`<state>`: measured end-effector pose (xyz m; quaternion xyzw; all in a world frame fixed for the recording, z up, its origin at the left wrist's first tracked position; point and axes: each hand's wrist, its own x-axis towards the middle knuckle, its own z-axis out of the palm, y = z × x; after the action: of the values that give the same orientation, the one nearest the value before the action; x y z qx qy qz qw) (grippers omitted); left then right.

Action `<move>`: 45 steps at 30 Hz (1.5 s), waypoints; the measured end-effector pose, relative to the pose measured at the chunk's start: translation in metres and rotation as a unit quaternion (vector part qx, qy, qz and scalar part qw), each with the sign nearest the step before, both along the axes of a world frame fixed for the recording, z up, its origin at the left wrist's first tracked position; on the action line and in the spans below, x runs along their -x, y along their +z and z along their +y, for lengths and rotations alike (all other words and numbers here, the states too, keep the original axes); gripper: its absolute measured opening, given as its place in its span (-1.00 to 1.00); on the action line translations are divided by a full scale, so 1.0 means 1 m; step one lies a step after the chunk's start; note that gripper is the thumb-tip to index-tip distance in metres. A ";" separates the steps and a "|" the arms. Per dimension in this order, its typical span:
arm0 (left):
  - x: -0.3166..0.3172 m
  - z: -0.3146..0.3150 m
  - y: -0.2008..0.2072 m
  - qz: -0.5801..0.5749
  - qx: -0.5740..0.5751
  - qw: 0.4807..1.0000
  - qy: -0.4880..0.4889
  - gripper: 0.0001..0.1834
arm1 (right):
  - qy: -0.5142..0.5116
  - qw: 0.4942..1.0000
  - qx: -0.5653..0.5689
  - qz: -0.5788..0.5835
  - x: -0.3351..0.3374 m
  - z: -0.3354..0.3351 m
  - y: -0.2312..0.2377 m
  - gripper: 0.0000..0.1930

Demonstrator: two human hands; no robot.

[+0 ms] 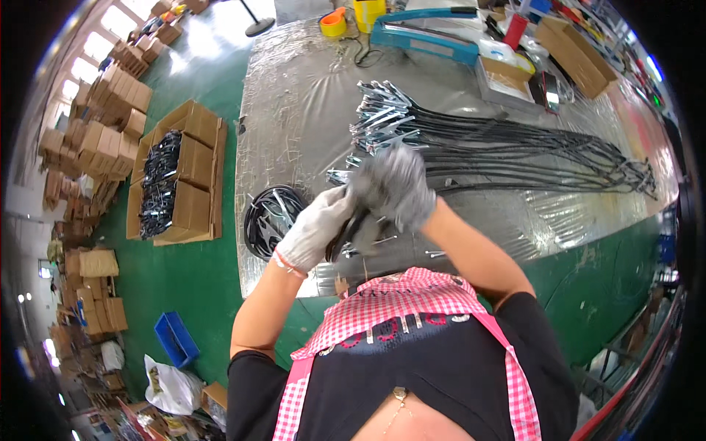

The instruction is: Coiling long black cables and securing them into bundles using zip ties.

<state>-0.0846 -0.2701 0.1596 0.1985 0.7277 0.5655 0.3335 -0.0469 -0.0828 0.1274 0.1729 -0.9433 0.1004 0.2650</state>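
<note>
My left hand (316, 228), in a white glove, is closed on a bundle of black cable (341, 241) at the near side of the table. Against it works my right hand (401, 187), in a grey glove and smeared by motion, so its fingers do not show clearly. Just beyond both hands lie many long black cables (507, 134), stretched out to the right. Silvery metal clamps (382, 121) are heaped at their left ends. A finished-looking coil of black cable (257, 226) with metal parts rests left of my left hand.
The table (283, 132) has a shiny plastic cover. At its far side are a yellow tape roll (333, 26), a teal tool (426, 40) and a cardboard box (573, 55). Left, on the floor, stand cartons (195, 162) of black coils and a blue bin (176, 339).
</note>
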 end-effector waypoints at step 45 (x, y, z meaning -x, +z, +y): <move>-0.079 0.047 -0.074 -0.141 0.050 0.987 0.059 -0.70 | -0.241 0.903 0.142 -0.327 -0.165 0.081 -0.180 -0.84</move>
<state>-0.0058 -0.2230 0.0861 0.0567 0.7112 0.5698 0.4078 0.1184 -0.0021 -0.0528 -0.1414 -0.9655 0.2178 -0.0208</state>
